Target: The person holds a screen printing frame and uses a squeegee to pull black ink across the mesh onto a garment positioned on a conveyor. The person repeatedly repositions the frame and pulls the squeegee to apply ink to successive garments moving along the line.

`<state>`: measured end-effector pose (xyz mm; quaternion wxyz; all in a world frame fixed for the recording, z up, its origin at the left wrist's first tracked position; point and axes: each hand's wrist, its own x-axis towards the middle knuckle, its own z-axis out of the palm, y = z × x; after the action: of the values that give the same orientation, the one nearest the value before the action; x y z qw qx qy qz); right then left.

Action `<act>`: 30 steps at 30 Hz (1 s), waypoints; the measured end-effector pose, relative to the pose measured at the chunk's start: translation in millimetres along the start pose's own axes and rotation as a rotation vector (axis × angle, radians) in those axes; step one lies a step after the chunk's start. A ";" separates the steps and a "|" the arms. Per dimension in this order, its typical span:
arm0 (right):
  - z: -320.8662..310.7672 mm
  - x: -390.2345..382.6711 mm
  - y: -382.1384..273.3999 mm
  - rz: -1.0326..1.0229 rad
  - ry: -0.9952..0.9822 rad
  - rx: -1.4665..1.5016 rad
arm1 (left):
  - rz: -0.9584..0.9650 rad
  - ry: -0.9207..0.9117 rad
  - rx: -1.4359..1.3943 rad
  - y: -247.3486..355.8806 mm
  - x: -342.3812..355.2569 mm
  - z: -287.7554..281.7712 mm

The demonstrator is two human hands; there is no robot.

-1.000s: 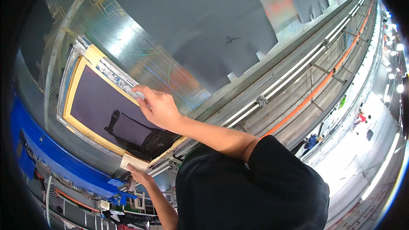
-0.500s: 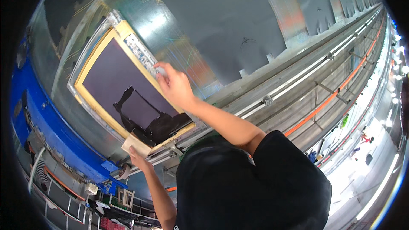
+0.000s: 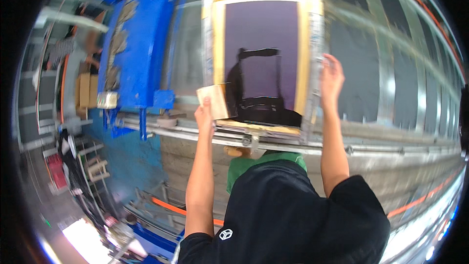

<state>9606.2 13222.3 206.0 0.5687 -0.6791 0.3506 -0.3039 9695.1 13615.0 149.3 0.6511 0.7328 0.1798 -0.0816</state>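
Observation:
A printing screen with purple mesh, a yellow tape border and a metal frame stands ahead of me. Black ink pools along its lower part. My left hand holds a pale wooden squeegee against the screen's lower left corner. Fingers of my right hand are curled on the metal bar at the screen's right edge.
A blue machine body stands left of the screen. A metal rail runs below the frame, over a long grey bed. A green cloth shows above my black shirt. Racks and a carton lie far left.
The view has swung round, so the screen now sits upright and central. My right hand stays on the frame's edge; my left hand with the squeegee is now at the lower left corner.

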 end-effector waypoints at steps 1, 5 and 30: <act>4.2 -7.2 -30.7 -0.088 -0.009 -0.011 | 0.038 -0.005 -0.090 10.7 -6.8 -23.8; -45.7 -31.8 -102.1 -0.048 -0.210 0.316 | 0.204 -0.108 -0.020 70.0 -48.4 -70.8; 483.9 -560.8 -167.9 -0.087 -1.396 0.492 | 0.208 1.186 -0.481 -47.7 -302.9 -606.9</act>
<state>9701.7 13972.0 282.1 0.7826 -0.5804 -0.1982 0.1065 9328.7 14168.5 296.4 0.5918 0.5010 0.4500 0.4430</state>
